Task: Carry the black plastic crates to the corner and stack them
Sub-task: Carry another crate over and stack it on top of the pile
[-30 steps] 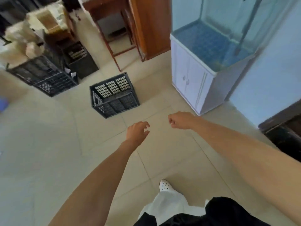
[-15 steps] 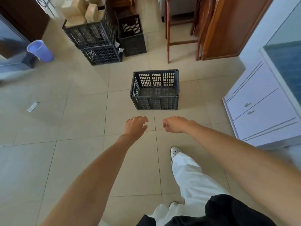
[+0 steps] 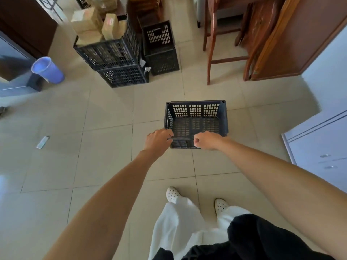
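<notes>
Standing upright on the tiled floor [image 3: 105, 113] mid-room, the black plastic crate [image 3: 195, 110] has grid-pierced walls, a slotted bottom and an open top facing up; its long axis runs left to right. Both hands are at its near rim, left hand [image 3: 158, 140] by the near-left corner, right hand [image 3: 205, 140] beside it, fingers curled. They cover much of the near wall, so whether either grips it cannot be told.
</notes>
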Action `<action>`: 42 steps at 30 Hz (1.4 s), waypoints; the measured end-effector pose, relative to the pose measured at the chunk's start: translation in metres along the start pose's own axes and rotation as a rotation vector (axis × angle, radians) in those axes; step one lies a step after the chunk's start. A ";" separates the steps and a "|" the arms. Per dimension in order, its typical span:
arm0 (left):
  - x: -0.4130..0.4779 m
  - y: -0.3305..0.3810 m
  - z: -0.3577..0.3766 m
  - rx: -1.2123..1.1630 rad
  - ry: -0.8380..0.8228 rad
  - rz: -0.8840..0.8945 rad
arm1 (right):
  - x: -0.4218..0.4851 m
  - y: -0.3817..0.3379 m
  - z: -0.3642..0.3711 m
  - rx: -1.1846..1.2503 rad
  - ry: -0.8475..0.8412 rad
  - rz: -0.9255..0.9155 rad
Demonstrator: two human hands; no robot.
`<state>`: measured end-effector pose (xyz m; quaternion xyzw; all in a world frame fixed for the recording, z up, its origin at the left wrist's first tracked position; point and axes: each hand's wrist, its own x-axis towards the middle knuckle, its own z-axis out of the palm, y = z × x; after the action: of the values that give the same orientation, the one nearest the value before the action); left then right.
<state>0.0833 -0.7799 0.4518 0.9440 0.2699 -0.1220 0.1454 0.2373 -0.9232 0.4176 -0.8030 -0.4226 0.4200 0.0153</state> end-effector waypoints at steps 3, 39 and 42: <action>0.049 -0.044 -0.014 0.065 -0.059 0.043 | 0.043 -0.017 -0.009 0.022 -0.075 0.034; 0.503 -0.097 -0.028 0.316 -0.619 1.114 | 0.286 -0.096 -0.050 1.192 0.366 1.104; 0.535 -0.116 -0.017 0.362 -0.674 1.182 | 0.325 -0.115 -0.040 1.381 0.407 1.147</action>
<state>0.4635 -0.4263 0.2781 0.8525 -0.3728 -0.3514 0.1039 0.2826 -0.6118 0.2721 -0.7606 0.3957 0.3728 0.3549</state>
